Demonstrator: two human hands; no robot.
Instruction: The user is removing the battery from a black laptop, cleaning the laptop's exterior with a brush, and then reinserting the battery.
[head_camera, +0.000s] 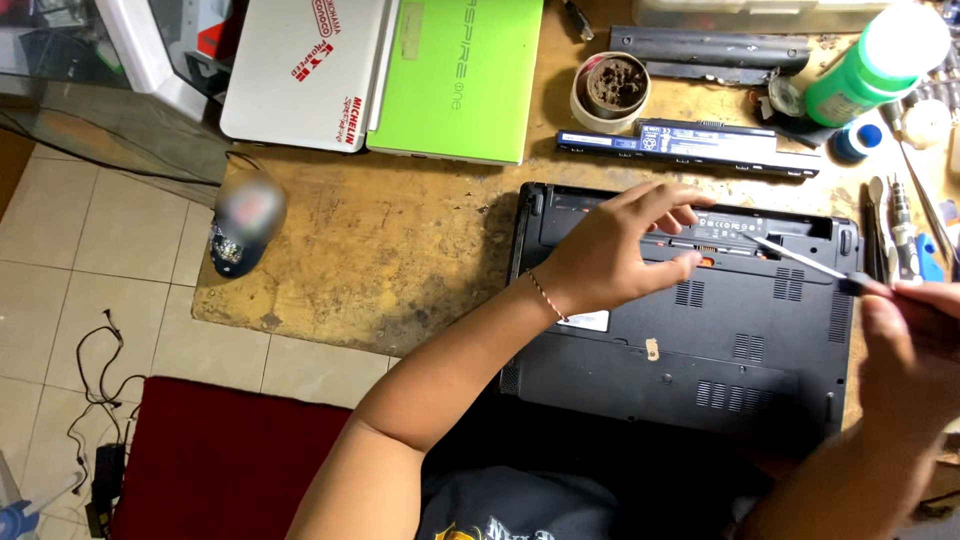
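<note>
Left hand (610, 250) spread on upturned black laptop (680, 320); right hand (910, 330) pinching screwdriver (800, 258), tip at battery bay; next likely needs steady tip seating.

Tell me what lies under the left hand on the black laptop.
Under the left hand, the upturned black laptop shows its empty battery bay with an orange latch. The bay's left end is hidden by the fingers. The right hand points a screwdriver there.
</note>
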